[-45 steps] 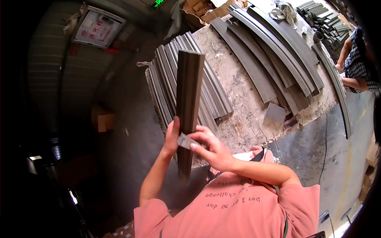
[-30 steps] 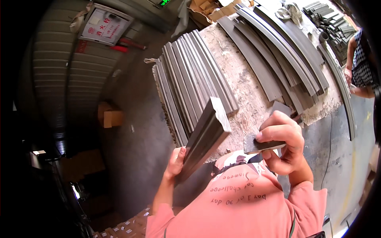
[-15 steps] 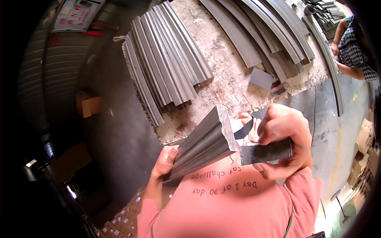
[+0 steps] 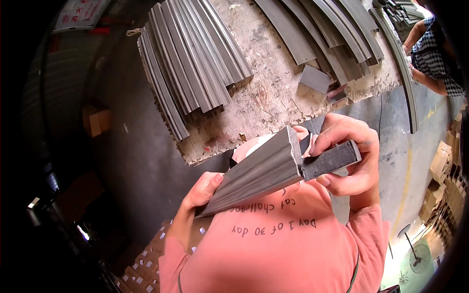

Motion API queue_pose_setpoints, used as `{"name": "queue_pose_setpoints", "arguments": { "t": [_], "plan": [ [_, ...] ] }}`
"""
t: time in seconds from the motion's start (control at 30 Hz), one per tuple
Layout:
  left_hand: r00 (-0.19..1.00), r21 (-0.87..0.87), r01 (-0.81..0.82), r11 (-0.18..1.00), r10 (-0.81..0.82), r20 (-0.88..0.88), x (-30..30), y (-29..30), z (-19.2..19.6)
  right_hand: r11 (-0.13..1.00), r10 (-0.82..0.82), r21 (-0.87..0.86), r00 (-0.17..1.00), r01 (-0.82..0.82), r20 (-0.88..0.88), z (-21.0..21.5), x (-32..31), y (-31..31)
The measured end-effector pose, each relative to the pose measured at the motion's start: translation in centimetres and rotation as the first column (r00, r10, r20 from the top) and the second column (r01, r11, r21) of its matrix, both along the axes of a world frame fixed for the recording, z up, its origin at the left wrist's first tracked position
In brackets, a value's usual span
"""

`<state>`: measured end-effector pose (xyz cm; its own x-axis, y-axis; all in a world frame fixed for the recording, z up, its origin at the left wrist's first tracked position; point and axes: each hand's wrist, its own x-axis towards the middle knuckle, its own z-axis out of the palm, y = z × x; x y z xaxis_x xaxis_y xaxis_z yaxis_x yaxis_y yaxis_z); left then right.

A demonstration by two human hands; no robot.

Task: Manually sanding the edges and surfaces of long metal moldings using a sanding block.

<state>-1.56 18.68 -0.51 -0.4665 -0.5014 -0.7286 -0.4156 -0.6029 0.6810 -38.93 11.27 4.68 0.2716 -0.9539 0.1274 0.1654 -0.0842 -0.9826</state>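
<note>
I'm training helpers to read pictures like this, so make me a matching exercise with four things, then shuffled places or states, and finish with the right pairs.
Things
1. left hand
2. grey square piece
3. right hand
4. other person's clothing

Places or states
A. light and dark checks
B. holds a dark rectangular block
C. grips a grey moulded strip
D. on the table, near the ends of the curved strips

Pairs: 1-C, 2-D, 3-B, 4-A

Dim left, glare lower right
</note>
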Motion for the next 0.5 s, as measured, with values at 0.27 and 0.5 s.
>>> {"name": "queue_pose_setpoints", "arguments": {
  "t": [0.27,0.5],
  "plan": [
    [0.999,0.036,-0.043,0.998,0.043,0.003,0.2,1.2,-0.2,0.997,0.01,0.075,1.0,-0.011,0.014,0.6,0.3,1.2],
    [0.999,0.052,-0.048,0.997,0.048,0.009,-0.2,1.4,0.2,0.999,-0.009,0.048,0.999,0.007,0.047,0.3,0.4,1.6]
  ]
}}
